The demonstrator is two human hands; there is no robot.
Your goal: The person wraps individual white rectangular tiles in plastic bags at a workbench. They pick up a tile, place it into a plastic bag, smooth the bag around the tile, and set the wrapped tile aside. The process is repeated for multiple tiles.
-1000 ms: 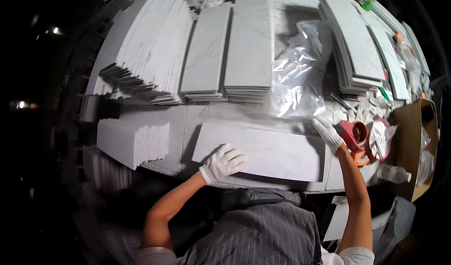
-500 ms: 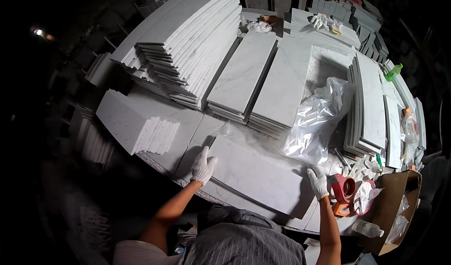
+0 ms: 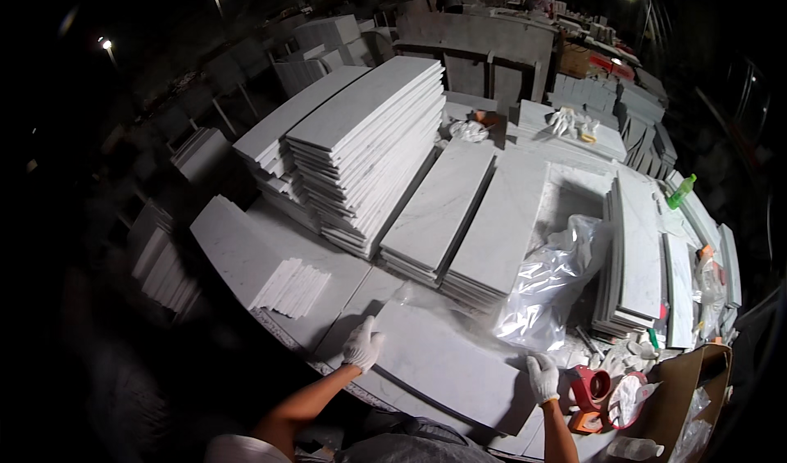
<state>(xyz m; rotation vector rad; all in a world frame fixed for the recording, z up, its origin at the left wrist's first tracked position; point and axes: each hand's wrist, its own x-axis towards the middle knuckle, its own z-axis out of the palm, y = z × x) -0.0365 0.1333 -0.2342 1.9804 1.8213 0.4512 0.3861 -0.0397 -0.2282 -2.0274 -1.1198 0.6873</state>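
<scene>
A long white marble slab [image 3: 451,366] with faint grey veins lies crosswise in front of me, slightly tilted across the view. My left hand [image 3: 363,346], in a white knit glove, is closed on its left end. At the slab's right end, my right hand [image 3: 543,378] wears a matching glove and grips the edge, its fingers close together. The undersides of both hands are hidden. Beyond the slab, crumpled clear plastic film [image 3: 545,291] spreads over the worktop, with a thin part of it reaching along the slab's far edge.
Tall slab stacks [image 3: 369,135] rise at the back left, lower stacks [image 3: 443,209] in the middle. Short strips [image 3: 291,287] lie at left. On the right are a red tape dispenser [image 3: 589,387], a cardboard box [image 3: 680,397], a plastic bottle [image 3: 635,448] and a green bottle [image 3: 681,191].
My view has tilted upward, so the scene sits lower and more of the yard and lamps show behind. Both hands stay at the ends of the slab.
</scene>
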